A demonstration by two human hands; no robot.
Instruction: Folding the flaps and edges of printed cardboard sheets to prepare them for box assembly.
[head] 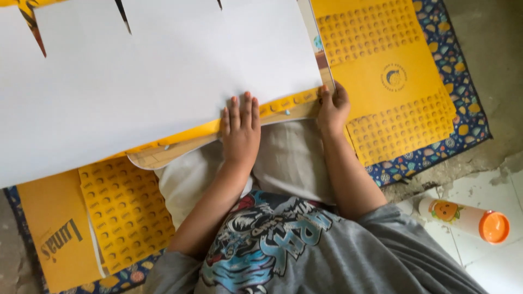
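Left hand (240, 126): lies flat, palm down, on the lower edge of the large white sheet (141, 81). The fingers are straight and close together, pointing away from the body; it presses the sheet and grips nothing.
Left arm: the bare forearm runs from the grey sleeve at the lower left up and to the right, with the wrist nearly straight.
Right hand (332, 108): curls at the lower right corner of the white sheet. The fingers bend over the edge where the sheet meets the board beneath it. It looks closed on that corner, but whether it pinches the sheet alone or the board too I cannot tell.
Right arm: the forearm rises from the sleeve at the lower middle, leaning slightly left toward the corner.
White sheet: fills the upper left of the view, tilted so its lower edge climbs to the right. It has narrow cuts along the top.
Yellow-edged board (180, 142): lies right under the sheet, its pale underside showing below the left hand.
Pale cushion (283, 163): sits between the two forearms, under the board.
Yellow printed cardboard (397, 81): lies flat to the right; another piece is at the lower left.
Patterned mat (463, 103): blue, under the cardboard.
Bottle (466, 216): lies on its side on the tiled floor at the right, orange cap pointing right, well apart from both hands.
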